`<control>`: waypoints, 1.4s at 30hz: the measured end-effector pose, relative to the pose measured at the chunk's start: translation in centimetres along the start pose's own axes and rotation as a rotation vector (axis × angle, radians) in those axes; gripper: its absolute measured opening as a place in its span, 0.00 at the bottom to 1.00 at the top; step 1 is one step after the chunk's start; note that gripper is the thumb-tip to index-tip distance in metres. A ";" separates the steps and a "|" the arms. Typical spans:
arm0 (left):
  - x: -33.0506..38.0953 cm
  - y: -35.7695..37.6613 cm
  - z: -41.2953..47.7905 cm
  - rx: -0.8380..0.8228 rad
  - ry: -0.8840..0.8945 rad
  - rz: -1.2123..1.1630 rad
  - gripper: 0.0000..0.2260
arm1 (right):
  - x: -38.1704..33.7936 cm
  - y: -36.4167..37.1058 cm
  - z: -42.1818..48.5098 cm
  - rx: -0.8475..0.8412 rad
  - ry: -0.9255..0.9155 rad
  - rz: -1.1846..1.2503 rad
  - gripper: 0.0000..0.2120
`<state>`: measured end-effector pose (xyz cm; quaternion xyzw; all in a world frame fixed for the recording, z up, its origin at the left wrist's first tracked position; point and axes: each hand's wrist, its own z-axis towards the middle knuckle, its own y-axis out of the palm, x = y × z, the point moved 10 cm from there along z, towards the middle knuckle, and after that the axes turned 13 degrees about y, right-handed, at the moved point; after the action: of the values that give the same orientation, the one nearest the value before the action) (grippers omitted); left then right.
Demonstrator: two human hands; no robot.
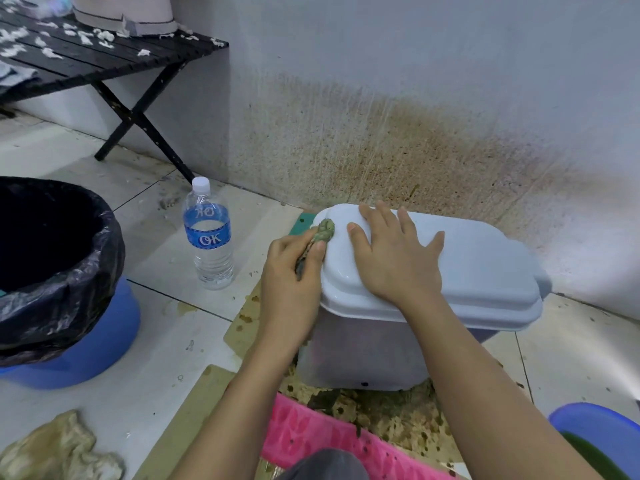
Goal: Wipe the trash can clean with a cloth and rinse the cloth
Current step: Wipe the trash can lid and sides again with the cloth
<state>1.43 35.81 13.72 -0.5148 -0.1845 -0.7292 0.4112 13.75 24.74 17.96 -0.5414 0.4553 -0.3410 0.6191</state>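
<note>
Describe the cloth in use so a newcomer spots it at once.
Find the white trash can against the stained wall. At the left end of its lid, the left hand grips a small wadded cloth. It is greenish and grimy, unlike the bigger beige rag lying loose on the floor.

We faced a pale wall (pixel 415 64) stained brown low down; at ten o'clock stood a black slatted folding table (pixel 90 64) on the soiled white tile floor (pixel 166 334)
</note>
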 end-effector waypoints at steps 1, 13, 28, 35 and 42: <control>0.9 -0.4 -1.4 0.029 0.029 0.007 0.13 | 0.0 0.0 0.0 0.001 0.002 0.001 0.27; -1.3 1.8 4.6 -0.094 -0.032 0.011 0.14 | 0.0 0.0 -0.7 -0.016 -0.025 -0.013 0.27; 1.8 0.5 -5.6 0.241 -0.075 -0.149 0.16 | 1.6 -2.2 -0.7 0.010 -0.115 0.297 0.20; -1.1 2.6 4.7 0.135 -0.079 -0.136 0.15 | 13.4 -5.0 0.7 0.275 -0.011 0.287 0.23; -2.3 4.6 10.9 0.080 -0.112 -0.117 0.11 | 21.7 -1.5 7.8 0.166 0.301 1.207 0.29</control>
<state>11.91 41.53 15.33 -0.5263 -0.2660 -0.7140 0.3774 28.85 7.39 15.15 -0.0854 0.7349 -0.0381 0.6717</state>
